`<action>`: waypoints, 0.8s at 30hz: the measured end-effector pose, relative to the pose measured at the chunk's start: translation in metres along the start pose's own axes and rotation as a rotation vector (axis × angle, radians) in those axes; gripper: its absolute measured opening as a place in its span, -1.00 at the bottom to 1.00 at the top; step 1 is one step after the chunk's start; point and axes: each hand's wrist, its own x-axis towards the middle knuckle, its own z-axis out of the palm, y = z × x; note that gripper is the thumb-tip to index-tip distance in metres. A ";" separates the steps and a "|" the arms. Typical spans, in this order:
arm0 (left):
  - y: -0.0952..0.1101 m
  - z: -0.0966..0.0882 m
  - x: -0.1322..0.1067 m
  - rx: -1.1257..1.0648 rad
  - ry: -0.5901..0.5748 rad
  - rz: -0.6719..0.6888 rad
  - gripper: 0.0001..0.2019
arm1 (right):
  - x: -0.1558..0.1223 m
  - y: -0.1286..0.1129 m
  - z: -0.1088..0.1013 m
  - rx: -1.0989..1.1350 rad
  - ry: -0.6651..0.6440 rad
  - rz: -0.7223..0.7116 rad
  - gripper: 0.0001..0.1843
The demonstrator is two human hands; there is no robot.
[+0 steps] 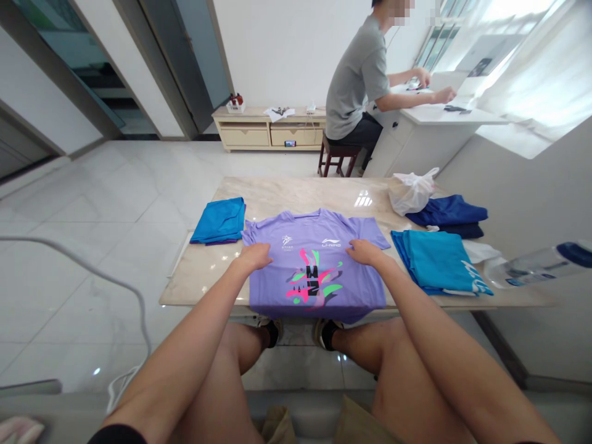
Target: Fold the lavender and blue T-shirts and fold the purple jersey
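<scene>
A purple T-shirt [272, 280] with a coloured print lies spread face up on the table, its collar away from me and its hem hanging over the near edge. My left hand [254, 256] pinches the cloth at the shirt's left side, just below the sleeve. On the other side, my right hand [365, 253] is closed on the fabric below the right sleeve. To the left lies a folded blue garment [219, 221] with a purple edge under it. A folded bright blue garment [432, 260] with white lettering is at the right.
The marble-patterned table [296, 192] also bears a white plastic bag [411, 192], dark blue folded clothes [451, 213] and a clear bottle [531, 268] at the right. Beyond it, a person [356, 74] sits on a stool at a white desk [444, 115]. A low cabinet [245, 135] stands by the wall.
</scene>
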 end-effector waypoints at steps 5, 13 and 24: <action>-0.012 0.009 0.004 -0.060 0.111 -0.007 -0.48 | 0.003 0.017 0.014 0.027 0.048 -0.036 -0.33; -0.033 0.020 0.011 -0.104 0.072 -0.055 -0.49 | 0.005 0.040 0.019 0.031 0.084 0.041 -0.37; -0.052 0.017 0.007 -0.137 0.024 -0.259 -0.64 | -0.001 0.074 0.029 0.139 0.197 0.365 -0.44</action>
